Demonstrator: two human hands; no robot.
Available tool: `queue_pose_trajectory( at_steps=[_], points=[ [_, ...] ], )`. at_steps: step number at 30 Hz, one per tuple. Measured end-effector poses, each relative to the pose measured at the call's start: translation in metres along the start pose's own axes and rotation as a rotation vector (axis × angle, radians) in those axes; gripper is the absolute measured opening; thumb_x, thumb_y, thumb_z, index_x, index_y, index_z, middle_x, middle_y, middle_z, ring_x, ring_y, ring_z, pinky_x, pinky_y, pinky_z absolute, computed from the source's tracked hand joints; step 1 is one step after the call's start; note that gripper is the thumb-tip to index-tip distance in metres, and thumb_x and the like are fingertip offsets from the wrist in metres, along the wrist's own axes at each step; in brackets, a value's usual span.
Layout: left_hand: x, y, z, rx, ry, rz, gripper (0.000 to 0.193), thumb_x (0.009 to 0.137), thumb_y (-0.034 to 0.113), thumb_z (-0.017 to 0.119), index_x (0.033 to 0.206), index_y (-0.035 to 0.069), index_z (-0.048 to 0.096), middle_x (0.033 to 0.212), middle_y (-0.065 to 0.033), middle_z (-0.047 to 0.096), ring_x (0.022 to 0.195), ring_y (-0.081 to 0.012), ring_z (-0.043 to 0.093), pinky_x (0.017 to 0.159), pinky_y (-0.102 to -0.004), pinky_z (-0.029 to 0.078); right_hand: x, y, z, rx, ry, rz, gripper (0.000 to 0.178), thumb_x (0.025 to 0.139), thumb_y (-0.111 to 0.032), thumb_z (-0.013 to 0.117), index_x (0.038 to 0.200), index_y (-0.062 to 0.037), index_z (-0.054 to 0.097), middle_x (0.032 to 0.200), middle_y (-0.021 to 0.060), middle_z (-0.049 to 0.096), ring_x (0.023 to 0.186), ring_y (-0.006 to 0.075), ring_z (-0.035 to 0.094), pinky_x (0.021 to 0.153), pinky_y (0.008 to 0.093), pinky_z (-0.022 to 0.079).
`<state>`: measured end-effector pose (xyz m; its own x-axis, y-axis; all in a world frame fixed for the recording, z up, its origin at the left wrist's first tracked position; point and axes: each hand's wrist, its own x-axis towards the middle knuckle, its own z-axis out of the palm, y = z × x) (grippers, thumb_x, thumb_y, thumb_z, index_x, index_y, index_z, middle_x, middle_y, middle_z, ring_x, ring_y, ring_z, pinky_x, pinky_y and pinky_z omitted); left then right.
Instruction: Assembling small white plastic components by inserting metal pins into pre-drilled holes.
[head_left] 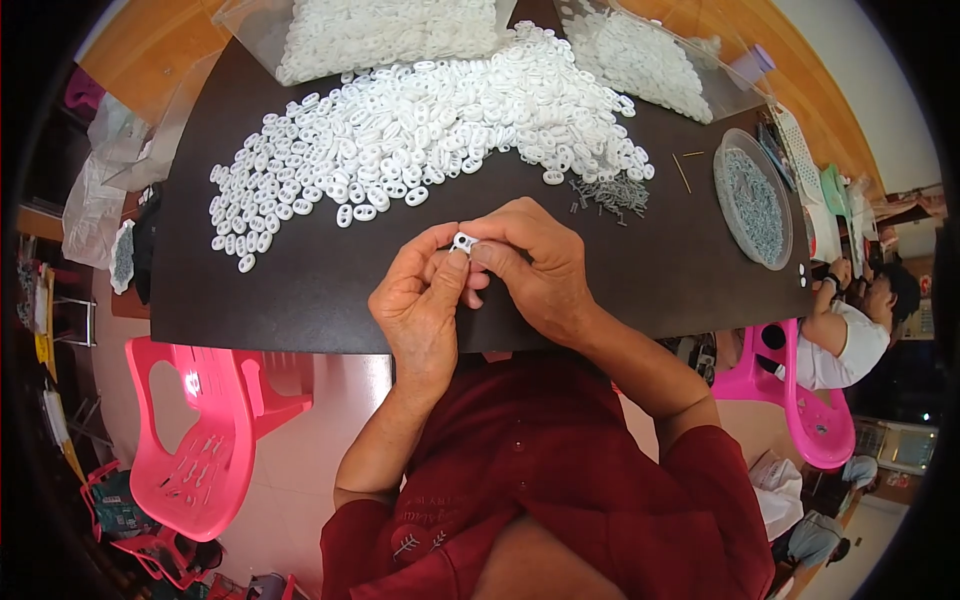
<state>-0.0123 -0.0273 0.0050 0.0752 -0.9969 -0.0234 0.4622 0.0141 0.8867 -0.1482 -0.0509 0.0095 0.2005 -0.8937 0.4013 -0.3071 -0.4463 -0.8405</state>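
My left hand (420, 305) and my right hand (540, 265) meet above the near side of the dark table. Between their thumbs and fingertips they pinch a small white oval piece with holes (463, 242). The fingers cover part of it, so I cannot see whether something else is held with it. Beyond my hands spreads a wide heap of white oval two-holed pieces (400, 130). A small pile of thin grey spring-like bits (615, 195) lies at the heap's right end, up and right of my right hand.
On the dark table (300, 300), a round clear tub (785, 215) holds more grey bits. Two thin brass-coloured rods (682, 175) lie left of it. Clear bins of white pieces (500, 40) stand at the back. A pink chair (195, 440) is at left; another person (840, 330) sits at right.
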Motion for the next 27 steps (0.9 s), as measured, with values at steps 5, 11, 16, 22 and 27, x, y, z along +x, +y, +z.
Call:
queue_pose_trajectory(
  at_steps=[5,11,16,22,27],
  points=[
    [0.002,-0.001,0.001,-0.074,0.011,0.034,0.022,0.091,-0.001,0.056,0.111,-0.008,0.058,0.082,-0.0100,0.065,0.066,-0.0100,0.059,0.057,-0.0212,0.048,-0.002,-0.008,0.004,-0.101,0.036,-0.064,0.030,0.078,0.005,0.065,0.106,-0.0029,0.065,0.091,0.0060,0.061,0.080,0.0148,0.057,0.069,0.0266,0.048],
    [0.002,0.007,0.012,-0.123,0.124,-0.034,0.020,0.091,-0.002,0.055,0.108,-0.009,0.060,0.081,-0.0107,0.066,0.065,-0.0113,0.060,0.061,-0.0226,0.049,0.002,-0.010,0.007,-0.291,0.113,-0.259,0.041,0.066,0.004,0.069,0.106,-0.0032,0.065,0.094,0.0076,0.062,0.079,0.0219,0.055,0.066,0.0307,0.047],
    [-0.001,0.007,0.010,-0.151,0.102,-0.050,0.019,0.091,-0.002,0.054,0.108,-0.009,0.060,0.080,-0.0106,0.066,0.065,-0.0118,0.060,0.063,-0.0231,0.050,0.001,-0.007,0.006,-0.323,0.176,-0.299,0.038,0.065,0.003,0.069,0.103,-0.0023,0.066,0.092,0.0084,0.063,0.077,0.0232,0.054,0.064,0.0316,0.046],
    [0.000,0.005,0.005,-0.110,0.060,-0.011,0.018,0.091,0.000,0.056,0.106,-0.008,0.062,0.082,-0.0071,0.064,0.067,-0.0093,0.057,0.061,-0.0215,0.047,0.000,-0.005,0.006,-0.286,0.169,-0.274,0.033,0.069,0.003,0.069,0.101,-0.0008,0.067,0.090,0.0088,0.065,0.076,0.0221,0.056,0.064,0.0304,0.047],
    [0.002,0.004,-0.003,0.052,0.051,0.045,0.015,0.087,0.000,0.062,0.101,-0.006,0.065,0.085,-0.0087,0.065,0.064,-0.0102,0.055,0.057,-0.0219,0.045,0.000,-0.005,0.009,-0.246,0.172,-0.250,0.030,0.067,-0.001,0.070,0.096,-0.0021,0.065,0.084,0.0076,0.062,0.072,0.0248,0.054,0.062,0.0335,0.046]
  ],
)
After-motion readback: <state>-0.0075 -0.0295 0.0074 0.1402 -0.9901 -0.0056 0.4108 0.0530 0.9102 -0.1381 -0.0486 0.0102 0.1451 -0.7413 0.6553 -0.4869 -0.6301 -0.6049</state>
